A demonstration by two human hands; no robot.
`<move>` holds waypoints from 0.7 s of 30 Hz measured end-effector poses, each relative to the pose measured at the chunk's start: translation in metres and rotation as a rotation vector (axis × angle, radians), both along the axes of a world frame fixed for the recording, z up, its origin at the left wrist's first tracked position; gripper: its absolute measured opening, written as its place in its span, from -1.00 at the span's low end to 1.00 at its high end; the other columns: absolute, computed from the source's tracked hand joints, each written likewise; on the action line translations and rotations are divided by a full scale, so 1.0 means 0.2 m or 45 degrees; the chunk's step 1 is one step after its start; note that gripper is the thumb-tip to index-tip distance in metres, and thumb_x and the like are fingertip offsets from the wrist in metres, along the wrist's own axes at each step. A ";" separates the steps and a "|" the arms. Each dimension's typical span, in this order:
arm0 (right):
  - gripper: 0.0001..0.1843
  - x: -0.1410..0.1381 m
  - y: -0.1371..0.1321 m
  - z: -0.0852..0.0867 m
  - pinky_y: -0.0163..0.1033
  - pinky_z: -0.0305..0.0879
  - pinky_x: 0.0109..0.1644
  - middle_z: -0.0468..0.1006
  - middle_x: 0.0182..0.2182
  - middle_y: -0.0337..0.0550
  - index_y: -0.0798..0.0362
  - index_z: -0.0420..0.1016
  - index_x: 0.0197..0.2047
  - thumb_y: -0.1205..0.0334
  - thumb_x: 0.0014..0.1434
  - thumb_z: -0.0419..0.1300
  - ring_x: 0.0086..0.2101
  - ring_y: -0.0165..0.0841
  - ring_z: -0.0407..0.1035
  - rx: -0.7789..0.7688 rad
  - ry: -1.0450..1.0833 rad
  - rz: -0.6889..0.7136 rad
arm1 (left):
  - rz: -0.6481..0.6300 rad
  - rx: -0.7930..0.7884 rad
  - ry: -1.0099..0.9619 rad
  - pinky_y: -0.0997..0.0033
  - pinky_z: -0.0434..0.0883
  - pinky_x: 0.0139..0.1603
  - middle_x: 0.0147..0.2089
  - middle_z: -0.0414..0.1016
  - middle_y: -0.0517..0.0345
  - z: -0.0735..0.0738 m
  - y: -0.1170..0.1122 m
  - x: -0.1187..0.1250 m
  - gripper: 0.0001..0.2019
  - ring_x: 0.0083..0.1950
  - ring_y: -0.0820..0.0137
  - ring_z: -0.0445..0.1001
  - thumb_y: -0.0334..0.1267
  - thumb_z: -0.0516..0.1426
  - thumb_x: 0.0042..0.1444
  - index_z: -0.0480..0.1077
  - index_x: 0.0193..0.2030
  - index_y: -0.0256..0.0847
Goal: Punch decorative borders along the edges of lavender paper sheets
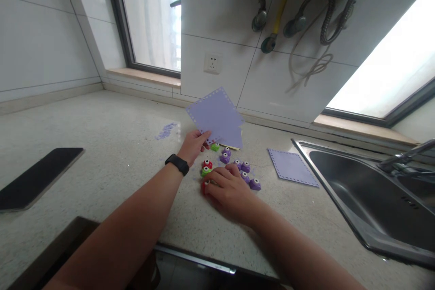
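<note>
A sheet of purple paper (pixel 217 115) with small holes punched along its edges is pinched at its lower left corner by my left hand (pixel 195 145). The sheet is tilted up off the counter. My right hand (pixel 229 190) curls over a red craft punch (pixel 205 186), whose body is mostly hidden beneath the fingers. Just beyond sit a green punch (pixel 205 171) and another red punch (pixel 207 163). One more green punch (pixel 215 147) lies near the paper's lower edge. Several purple punches (pixel 245 166) are grouped around and right of my right hand.
Another punched purple sheet (pixel 292 166) lies flat beside the steel sink (pixel 370 195). Purple paper scraps (pixel 166 131) are scattered left of my left hand. A dark flat board (pixel 37 179) rests at the far left. The tiled wall, with a socket (pixel 213 63), bounds the counter behind.
</note>
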State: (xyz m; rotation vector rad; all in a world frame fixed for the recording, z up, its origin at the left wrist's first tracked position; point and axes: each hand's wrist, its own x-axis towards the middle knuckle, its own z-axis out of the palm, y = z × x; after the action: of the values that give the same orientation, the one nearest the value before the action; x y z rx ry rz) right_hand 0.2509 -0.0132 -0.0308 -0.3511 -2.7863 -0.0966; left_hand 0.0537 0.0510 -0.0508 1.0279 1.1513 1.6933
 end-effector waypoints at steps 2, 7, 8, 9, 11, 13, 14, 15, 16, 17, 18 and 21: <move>-0.81 0.00 0.00 0.00 0.01 0.07 0.09 0.58 0.00 -0.14 -0.01 0.45 0.00 0.31 0.41 0.06 -0.02 -0.21 0.36 -0.020 0.017 -0.048 | -0.013 -0.004 0.003 0.55 0.15 -0.63 -0.50 0.50 0.16 0.00 0.00 0.00 -0.65 -0.57 0.52 0.39 0.03 0.32 0.01 0.51 -0.38 -0.27; -0.61 -0.01 -0.01 -0.01 0.09 0.09 0.10 0.46 0.18 0.00 0.01 0.40 0.13 0.06 0.30 0.24 0.04 -0.08 0.30 -0.013 -0.007 -0.195 | -0.051 -0.004 -0.007 0.55 0.17 -0.62 -0.48 0.50 0.15 0.01 -0.01 0.01 -0.64 -0.56 0.52 0.39 0.04 0.33 0.02 0.52 -0.36 -0.28; -0.66 -0.02 -0.01 -0.01 0.08 0.11 0.09 0.47 0.16 0.00 0.00 0.43 0.08 0.05 0.30 0.23 0.03 -0.08 0.30 0.010 -0.021 -0.198 | -0.059 -0.002 -0.013 0.55 0.17 -0.62 -0.48 0.50 0.16 0.01 -0.02 0.02 -0.64 -0.56 0.52 0.39 0.03 0.34 0.02 0.52 -0.36 -0.28; -0.73 -0.02 -0.01 -0.02 0.08 0.12 0.07 0.49 0.13 -0.02 0.00 0.45 0.02 0.07 0.32 0.22 0.01 -0.09 0.31 0.032 -0.026 -0.192 | -0.068 -0.001 -0.019 0.56 0.17 -0.62 -0.49 0.50 0.17 0.01 -0.02 0.02 -0.65 -0.56 0.52 0.39 0.03 0.34 0.01 0.51 -0.36 -0.28; -0.83 -0.02 0.00 -0.02 0.06 0.14 0.06 0.54 0.06 -0.05 0.00 0.45 -0.04 0.14 0.34 0.20 -0.02 -0.11 0.32 0.046 -0.016 -0.152 | -0.092 -0.001 -0.032 0.56 0.17 -0.63 -0.50 0.49 0.18 0.01 -0.02 0.03 -0.65 -0.56 0.52 0.39 0.02 0.35 0.01 0.50 -0.38 -0.27; -0.88 -0.01 0.00 -0.02 0.04 0.17 0.05 0.59 -0.04 -0.07 0.01 0.44 -0.06 0.20 0.36 0.18 -0.04 -0.14 0.35 -0.006 0.047 -0.107 | -0.123 -0.004 -0.042 0.57 0.17 -0.63 -0.51 0.50 0.18 0.02 -0.03 0.03 -0.65 -0.56 0.52 0.39 0.01 0.36 0.00 0.50 -0.37 -0.27; -0.88 -0.01 0.01 -0.02 0.03 0.19 0.05 0.60 -0.09 -0.07 0.02 0.43 -0.05 0.21 0.37 0.17 -0.06 -0.16 0.36 -0.068 0.103 -0.088 | -0.139 -0.005 -0.046 0.57 0.18 -0.62 -0.50 0.50 0.18 0.02 -0.03 0.03 -0.65 -0.56 0.52 0.39 0.01 0.36 0.01 0.50 -0.36 -0.27; -0.87 0.00 0.01 -0.01 0.02 0.22 0.05 0.60 -0.11 -0.06 0.03 0.41 -0.04 0.21 0.37 0.17 -0.07 -0.17 0.38 -0.155 0.179 -0.076 | -0.155 -0.007 -0.049 0.57 0.18 -0.62 -0.49 0.50 0.18 0.02 -0.04 0.04 -0.65 -0.56 0.52 0.40 0.01 0.35 0.01 0.50 -0.36 -0.27; -0.85 0.00 0.02 -0.01 0.01 0.25 0.06 0.59 -0.11 -0.05 0.02 0.40 -0.01 0.22 0.36 0.17 -0.06 -0.18 0.39 -0.262 0.277 -0.075 | -0.170 -0.008 -0.052 0.57 0.19 -0.61 -0.49 0.51 0.18 0.02 -0.04 0.04 -0.65 -0.55 0.52 0.40 0.02 0.35 0.02 0.49 -0.35 -0.27; -0.81 0.01 0.03 -0.01 -0.01 0.28 0.06 0.58 -0.08 -0.03 0.01 0.37 0.02 0.22 0.35 0.17 -0.05 -0.18 0.40 -0.385 0.399 -0.090 | -0.184 -0.010 -0.054 0.56 0.21 -0.61 -0.49 0.50 0.18 0.02 -0.04 0.04 -0.65 -0.55 0.51 0.41 0.02 0.35 0.02 0.49 -0.35 -0.26; -0.77 0.02 0.05 0.00 -0.02 0.32 0.05 0.55 -0.02 -0.01 0.00 0.34 0.06 0.25 0.34 0.17 -0.03 -0.19 0.42 -0.526 0.535 -0.116 | -0.198 -0.012 -0.054 0.56 0.22 -0.60 -0.49 0.50 0.19 0.03 -0.04 0.04 -0.65 -0.55 0.51 0.41 0.03 0.35 0.02 0.48 -0.36 -0.26; -0.64 0.07 0.12 0.01 -0.12 0.42 -0.17 0.51 -0.09 -0.05 -0.05 0.24 0.12 0.26 0.27 0.15 -0.24 -0.28 0.48 -0.997 1.007 -0.310 | -0.233 -0.026 -0.047 0.55 0.23 -0.60 -0.51 0.47 0.20 0.03 -0.05 0.05 -0.64 -0.56 0.51 0.40 0.04 0.34 0.02 0.46 -0.38 -0.26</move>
State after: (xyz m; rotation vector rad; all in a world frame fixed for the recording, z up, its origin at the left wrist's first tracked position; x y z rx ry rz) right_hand 0.2646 0.0115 -0.0298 -0.7163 -1.8747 0.8907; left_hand 0.0638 0.0408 -0.0451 1.0517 1.0164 1.5473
